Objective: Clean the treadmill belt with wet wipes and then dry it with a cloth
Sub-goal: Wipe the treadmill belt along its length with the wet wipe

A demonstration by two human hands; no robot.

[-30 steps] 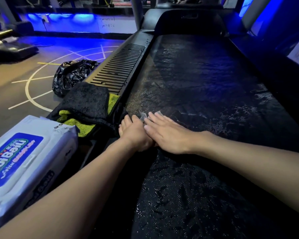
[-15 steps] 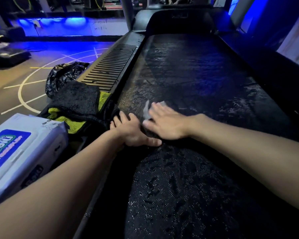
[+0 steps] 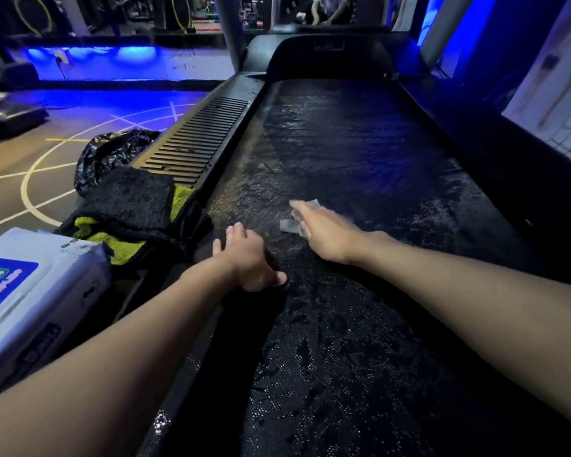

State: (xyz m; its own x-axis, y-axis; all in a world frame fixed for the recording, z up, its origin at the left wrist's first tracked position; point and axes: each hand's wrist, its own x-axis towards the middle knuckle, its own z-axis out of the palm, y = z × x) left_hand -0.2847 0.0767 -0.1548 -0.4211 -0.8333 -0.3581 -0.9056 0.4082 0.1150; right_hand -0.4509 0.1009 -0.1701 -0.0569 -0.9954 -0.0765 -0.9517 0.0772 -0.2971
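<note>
The treadmill belt [image 3: 360, 153] runs up the middle of the frame from the bottom edge to the dark hood at the top, and it glistens unevenly. A small crumpled wet wipe [image 3: 290, 225] lies on it just left of centre, under the right hand [image 3: 327, 235], whose fingers are stretched out flat and press the wipe down without closing round it. That is probably the main risk: held only by pressure, the wipe could bunch up or slip out sideways, leaving bare fingers to skid over the wet surface. A hard push might also make the belt roll, if it turns freely. The left hand [image 3: 248, 262] rests at the belt's left edge, fingers loosely bent and thumb laid out on the belt, holding nothing. As a brace on a slick surface it could slide. The far end looks like a long reach, so patches there may be missed. The black and yellow cloth [image 3: 129, 199] lies heaped on the ribbed side rail [image 3: 195, 140] at centre left, close enough to be dampened before drying begins. The pack of wipes [image 3: 23, 291] sits at lower left, and a black bag [image 3: 109, 153] lies on the floor beyond the cloth.
</note>
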